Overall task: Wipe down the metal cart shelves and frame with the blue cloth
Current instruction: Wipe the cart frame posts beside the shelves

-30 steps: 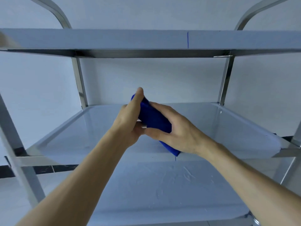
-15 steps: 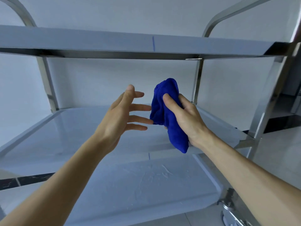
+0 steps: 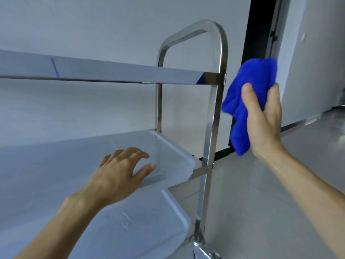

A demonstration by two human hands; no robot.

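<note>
my right hand [image 3: 265,126] is raised just right of the cart [image 3: 216,101] frame's near upright, thumb and fingers [image 3: 249,94] curled round the bunched blue cloth [image 3: 248,81], so the cloth is gripped and held in the air, its lower end hanging past my wrist. the cloth sits beside the post at about top shelf [image 3: 112,71] height; i cannot tell whether it touches the metal. my left hand [image 3: 119,174] is low over the middle shelf [image 3: 168,146], near its right end, palm down, fingers spread and relaxed, holding nothing; whether the tips touch the shelf i cannot tell. the bottom shelf [image 3: 149,221] shows below my left forearm, with streaks on its surface. the frame's rounded handle loop rises above the top shelf, and a caster [image 3: 199,245] sits at the foot of the near post. behind my right hand is a dark doorway [image 3: 259,28], with pale wall and floor around the cart.
</note>
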